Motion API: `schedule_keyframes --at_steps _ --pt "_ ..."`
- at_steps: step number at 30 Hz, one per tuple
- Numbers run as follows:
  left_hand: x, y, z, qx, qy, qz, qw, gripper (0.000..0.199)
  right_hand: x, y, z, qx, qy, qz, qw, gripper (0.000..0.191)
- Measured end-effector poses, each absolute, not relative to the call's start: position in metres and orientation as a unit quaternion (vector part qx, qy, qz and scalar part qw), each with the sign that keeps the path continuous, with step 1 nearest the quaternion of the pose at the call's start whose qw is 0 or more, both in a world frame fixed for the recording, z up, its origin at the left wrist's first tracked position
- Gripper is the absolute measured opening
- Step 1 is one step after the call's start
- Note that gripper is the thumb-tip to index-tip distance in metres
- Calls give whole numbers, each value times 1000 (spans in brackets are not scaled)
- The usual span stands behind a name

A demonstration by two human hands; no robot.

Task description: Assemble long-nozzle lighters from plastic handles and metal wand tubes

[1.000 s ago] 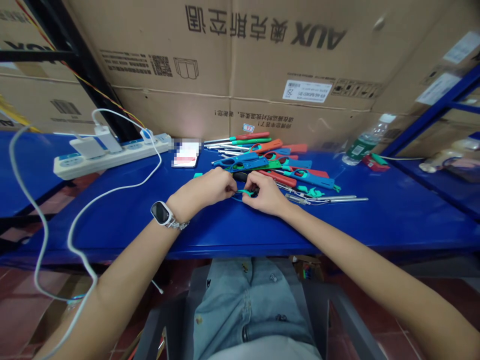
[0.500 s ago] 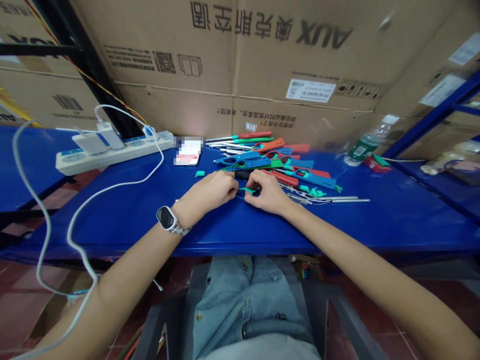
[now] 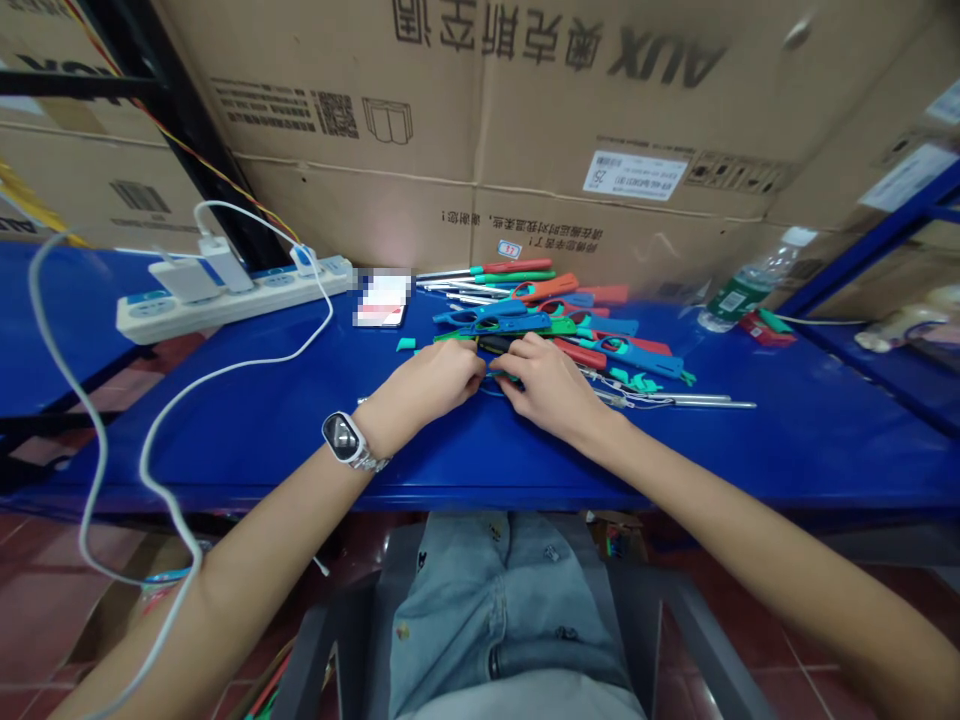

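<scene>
My left hand (image 3: 452, 372), a watch on its wrist, is closed at the near edge of a pile of long-nosed gas lighters (image 3: 491, 322). Its fingers grip a blue lighter handle (image 3: 491, 386), which is mostly hidden between my two hands. Just to the right, my right hand (image 3: 544, 383) curls its fingers over the same handle, where a small teal plastic piece (image 3: 515, 379) shows under the fingertips. Behind both hands lie blue, red, orange and green lighters, their metal tubes pointing left. Loose teal parts (image 3: 636, 381) and metal rods (image 3: 697, 400) with thin wires lie right of my right hand.
A white power strip (image 3: 172, 316) with plugged-in chargers and a trailing white cable lies at left. Beside it is a blurred white card (image 3: 384, 300). A plastic bottle (image 3: 750, 285) stands tilted at right, near a red lighter part (image 3: 766, 328). A large cardboard box (image 3: 525, 130) backs the table.
My right hand's fingers have shifted and now cover more of the teal piece. My left hand keeps its grip. The whole view has moved slightly.
</scene>
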State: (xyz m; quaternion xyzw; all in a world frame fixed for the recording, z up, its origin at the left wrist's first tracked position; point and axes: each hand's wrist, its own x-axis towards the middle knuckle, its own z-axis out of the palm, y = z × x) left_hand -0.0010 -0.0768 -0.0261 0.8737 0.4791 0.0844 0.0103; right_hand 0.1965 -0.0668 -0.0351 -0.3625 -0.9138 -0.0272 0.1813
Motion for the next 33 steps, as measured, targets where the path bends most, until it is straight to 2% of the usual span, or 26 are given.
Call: schedule_keyframes --at_steps 6,13,19,28,33 --pt "2 -79 -25 874 480 77 7 22 195 -74 -36 -388 -905 -36 167 21" --pt "2 -78 -27 873 481 79 -1 20 188 -80 -25 -433 -892 -40 123 13" --pt "3 -78 -28 871 486 77 -3 20 183 -83 -22 -456 -884 -16 102 21" --pt "8 -81 -24 868 491 75 -10 22 178 -91 -16 -486 -870 -51 63 25" --pt "8 -82 -24 863 499 74 -2 22 181 -85 -19 -484 -870 -47 77 24"
